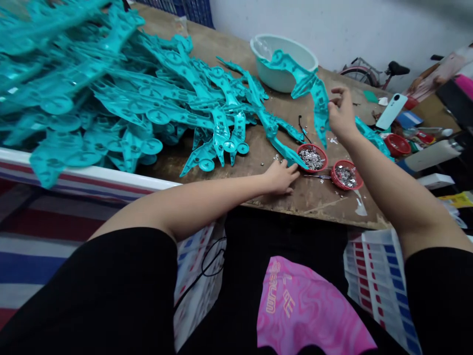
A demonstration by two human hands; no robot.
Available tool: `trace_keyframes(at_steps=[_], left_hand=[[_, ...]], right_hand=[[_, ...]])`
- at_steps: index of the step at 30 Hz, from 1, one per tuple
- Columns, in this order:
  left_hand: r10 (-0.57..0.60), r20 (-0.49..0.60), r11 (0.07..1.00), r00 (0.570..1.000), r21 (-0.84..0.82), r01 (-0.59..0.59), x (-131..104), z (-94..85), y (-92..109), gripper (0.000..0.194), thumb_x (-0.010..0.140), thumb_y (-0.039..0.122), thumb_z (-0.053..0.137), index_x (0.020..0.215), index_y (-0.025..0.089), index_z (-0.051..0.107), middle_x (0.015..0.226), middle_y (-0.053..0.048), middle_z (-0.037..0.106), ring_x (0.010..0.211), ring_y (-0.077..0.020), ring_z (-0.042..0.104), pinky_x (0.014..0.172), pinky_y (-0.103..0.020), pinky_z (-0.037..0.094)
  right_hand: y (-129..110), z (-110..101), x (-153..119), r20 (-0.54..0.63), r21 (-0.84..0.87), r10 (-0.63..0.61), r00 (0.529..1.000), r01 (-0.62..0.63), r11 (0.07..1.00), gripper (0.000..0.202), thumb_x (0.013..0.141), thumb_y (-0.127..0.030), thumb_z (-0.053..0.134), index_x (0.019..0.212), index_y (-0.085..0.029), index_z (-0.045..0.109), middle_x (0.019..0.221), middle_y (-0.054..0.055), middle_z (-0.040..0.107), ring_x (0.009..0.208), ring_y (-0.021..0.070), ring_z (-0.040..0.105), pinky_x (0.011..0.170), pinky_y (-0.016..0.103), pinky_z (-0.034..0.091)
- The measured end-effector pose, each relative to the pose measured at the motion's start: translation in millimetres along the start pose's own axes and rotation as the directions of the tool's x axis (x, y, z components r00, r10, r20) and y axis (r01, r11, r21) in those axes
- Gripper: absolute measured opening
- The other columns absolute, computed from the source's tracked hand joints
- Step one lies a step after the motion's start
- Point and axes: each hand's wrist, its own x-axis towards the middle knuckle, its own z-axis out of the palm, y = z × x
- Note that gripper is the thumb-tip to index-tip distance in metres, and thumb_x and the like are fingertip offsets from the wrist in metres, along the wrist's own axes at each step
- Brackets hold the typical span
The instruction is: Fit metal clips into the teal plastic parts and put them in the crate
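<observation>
My right hand (342, 116) is raised over the table with thumb and fingers closed on the edge of a teal plastic part (320, 98). This curved, moulded piece reaches up and left, across the front of a pale basin. Low on the wooden tabletop, my left hand (280, 176) has its fingers stretched out and apart, close to the tip of another teal part (283, 148). Beside that tip stands a red basket (313, 158) of small metal clips. A second red basket (346, 175) with similar clips is to its right, and a thin tool (318, 176) lies between them.
A large heap of teal parts (121, 93) covers the left side. The pale basin (284, 64) stands at the back. Rightward are a phone (391, 111), a white bottle (432, 154) and clutter. Another person's arm (424, 81) shows at far right, near a bicycle (373, 73).
</observation>
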Motion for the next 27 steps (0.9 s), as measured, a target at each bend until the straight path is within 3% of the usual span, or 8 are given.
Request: trace_keyframes(at_steps=[5, 8, 11, 14, 16, 20, 22, 27], left_hand=[[-0.271, 0.052, 0.962, 0.961, 0.002, 0.271, -8, -29.8, -4, 0.094, 0.128, 0.058, 0.069, 0.201, 0.001, 0.049, 0.203, -0.045, 0.044, 0.191, -0.0749, 0.038, 0.135, -0.082, 0.056], [-0.237, 0.08, 0.971, 0.968, 0.004, 0.237, -25, -43.1, 25, 0.071, 0.126, 0.047, 0.075, 0.176, -0.003, 0.076, 0.179, -0.047, 0.071, 0.174, -0.0701, 0.063, 0.126, -0.073, 0.061], [0.108, 0.127, 0.993, 0.986, -0.067, -0.101, -48, -41.2, 71, 0.04, 0.128, 0.044, 0.071, 0.142, 0.016, 0.097, 0.141, -0.024, 0.095, 0.136, -0.0448, 0.091, 0.104, -0.05, 0.066], [0.532, -0.016, 0.845, 0.847, -0.051, -0.532, -60, -20.0, 98, 0.037, 0.128, 0.042, 0.072, 0.15, 0.021, 0.093, 0.156, -0.02, 0.093, 0.148, -0.039, 0.088, 0.103, -0.048, 0.068], [0.567, -0.119, 0.822, 0.815, 0.021, -0.569, -60, -1.1, 97, 0.055, 0.123, 0.039, 0.081, 0.175, 0.02, 0.081, 0.19, -0.023, 0.073, 0.18, -0.0444, 0.069, 0.129, -0.057, 0.066], [0.374, 0.044, 0.926, 0.927, 0.045, -0.375, -47, 20.1, 74, 0.096, 0.118, 0.042, 0.09, 0.204, 0.021, 0.05, 0.215, -0.023, 0.034, 0.198, -0.0613, 0.039, 0.148, -0.082, 0.051], [0.344, 0.132, 0.935, 0.93, 0.046, -0.352, -42, 17.6, 66, 0.098, 0.121, 0.043, 0.086, 0.207, 0.02, 0.044, 0.217, -0.021, 0.03, 0.196, -0.062, 0.041, 0.145, -0.08, 0.056], [0.35, 0.136, 0.935, 0.927, 0.017, -0.355, -39, -0.5, 59, 0.082, 0.124, 0.041, 0.081, 0.199, 0.021, 0.056, 0.211, -0.019, 0.047, 0.177, -0.0505, 0.067, 0.121, -0.063, 0.072]], right_hand=[[33, -64, -80, 0.068, 0.479, 0.124, 0.99, -0.141, 0.866, 0.058, 0.121, -0.057, 0.081, 0.167, -0.03, 0.06, 0.151, 0.017, 0.08, 0.134, 0.031, 0.075, 0.117, 0.046, 0.066], [56, -85, -133, 0.31, 0.564, 0.112, 0.944, -0.278, 0.777, 0.075, 0.1, -0.057, 0.101, 0.158, -0.031, 0.064, 0.137, 0.012, 0.083, 0.13, 0.0331, 0.079, 0.115, 0.047, 0.07], [69, -90, -181, 0.607, 0.459, 0.055, 0.793, -0.406, 0.79, 0.069, 0.094, -0.059, 0.097, 0.148, -0.027, 0.068, 0.134, 0.011, 0.086, 0.123, 0.0323, 0.083, 0.106, 0.045, 0.072], [65, -85, -209, 0.769, 0.213, 0.031, 0.639, -0.301, 0.929, 0.041, 0.102, -0.048, 0.081, 0.133, -0.022, 0.08, 0.13, 0.012, 0.089, 0.116, 0.031, 0.085, 0.103, 0.041, 0.07], [61, -81, -211, 0.785, 0.03, 0.059, 0.617, -0.132, 0.991, 0.029, 0.103, -0.035, 0.073, 0.123, -0.02, 0.087, 0.125, 0.012, 0.09, 0.112, 0.0306, 0.085, 0.106, 0.04, 0.067], [78, -67, -183, 0.632, -0.331, 0.173, 0.755, 0.062, 0.941, 0.041, 0.112, -0.028, 0.067, 0.136, -0.018, 0.098, 0.118, 0.018, 0.09, 0.108, 0.0367, 0.085, 0.103, 0.044, 0.065], [96, -54, -167, 0.577, -0.472, 0.269, 0.771, 0.046, 0.881, 0.047, 0.113, -0.031, 0.072, 0.149, -0.017, 0.099, 0.118, 0.021, 0.089, 0.108, 0.0383, 0.084, 0.1, 0.043, 0.065], [108, -28, -159, 0.644, -0.539, 0.386, 0.661, 0.034, 0.842, 0.045, 0.112, -0.033, 0.083, 0.151, -0.014, 0.099, 0.13, 0.021, 0.09, 0.11, 0.0319, 0.081, 0.103, 0.036, 0.062]])
